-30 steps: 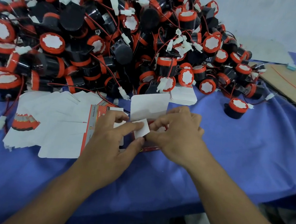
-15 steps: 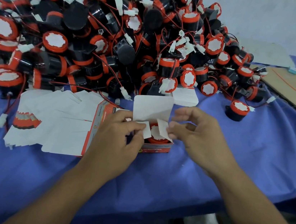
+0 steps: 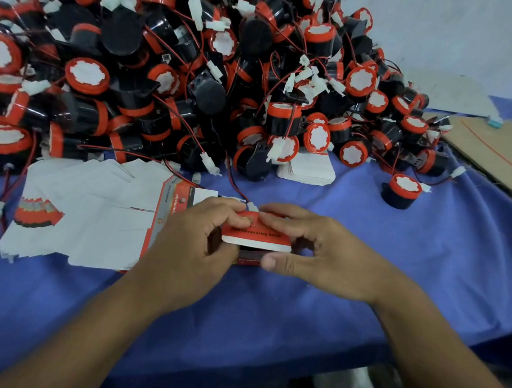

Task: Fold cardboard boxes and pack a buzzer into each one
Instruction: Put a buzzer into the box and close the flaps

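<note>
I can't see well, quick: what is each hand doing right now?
Left hand: fingers curled round the red box.
Right hand: pinching the same box.

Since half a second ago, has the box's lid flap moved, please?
Yes: the lid flap folded down from upright over the box, away from the buzzer pile.

A pile of buzzers (image 3: 173, 69) fills the upper left of the frame. Below it at centre left lie flat boxes (image 3: 89, 214), with a box (image 3: 257, 238) just right of them.
</note>
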### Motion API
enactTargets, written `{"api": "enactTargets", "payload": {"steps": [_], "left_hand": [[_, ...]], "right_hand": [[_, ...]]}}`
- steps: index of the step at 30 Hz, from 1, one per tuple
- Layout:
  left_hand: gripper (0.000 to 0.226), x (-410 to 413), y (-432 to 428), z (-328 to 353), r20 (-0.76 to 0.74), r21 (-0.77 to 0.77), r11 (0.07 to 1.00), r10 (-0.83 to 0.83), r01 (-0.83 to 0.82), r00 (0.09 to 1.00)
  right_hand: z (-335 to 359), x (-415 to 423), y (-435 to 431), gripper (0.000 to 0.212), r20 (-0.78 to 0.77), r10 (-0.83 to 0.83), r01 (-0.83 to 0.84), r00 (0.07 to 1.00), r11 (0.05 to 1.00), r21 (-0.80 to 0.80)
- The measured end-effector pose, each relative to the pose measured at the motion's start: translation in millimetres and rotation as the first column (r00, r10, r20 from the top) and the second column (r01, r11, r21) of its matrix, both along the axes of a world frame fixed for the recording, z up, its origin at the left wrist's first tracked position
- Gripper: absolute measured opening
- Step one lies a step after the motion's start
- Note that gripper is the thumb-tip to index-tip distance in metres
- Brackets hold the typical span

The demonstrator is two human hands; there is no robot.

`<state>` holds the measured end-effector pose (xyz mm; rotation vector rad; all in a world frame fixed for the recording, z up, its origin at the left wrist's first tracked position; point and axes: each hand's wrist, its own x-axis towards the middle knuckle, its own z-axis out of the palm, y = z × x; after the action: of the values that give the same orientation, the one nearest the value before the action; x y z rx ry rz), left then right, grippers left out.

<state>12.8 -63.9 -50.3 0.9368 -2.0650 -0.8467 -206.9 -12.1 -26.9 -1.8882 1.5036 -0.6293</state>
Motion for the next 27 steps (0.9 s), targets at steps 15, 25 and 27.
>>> {"api": "enactTargets", "payload": {"steps": [15,25,27], "left_hand": [[0.037,6.5,-12.5,-5.5,0.086,-0.108,0.99,-0.082,0.091,0.993],[0.035,6.6,-13.5,-3.1,0.119,-0.149,0.982,-0.098,0.115,0.988],[0.036,6.5,-14.3,-2.7,0.122,-0.162,0.979,-0.103,0.122,0.987]], "right_hand": [[-7.7,5.4,-5.8,0.04,0.066,-0.019,0.028,0.998,0.99,-0.139],[-13.8,2.7,-7.2,0.047,0.097,-0.018,0.029,0.995,0.992,-0.123],[-15.4,2.0,-7.5,0.046,0.094,-0.022,0.033,0.995,0.992,-0.119]]}}
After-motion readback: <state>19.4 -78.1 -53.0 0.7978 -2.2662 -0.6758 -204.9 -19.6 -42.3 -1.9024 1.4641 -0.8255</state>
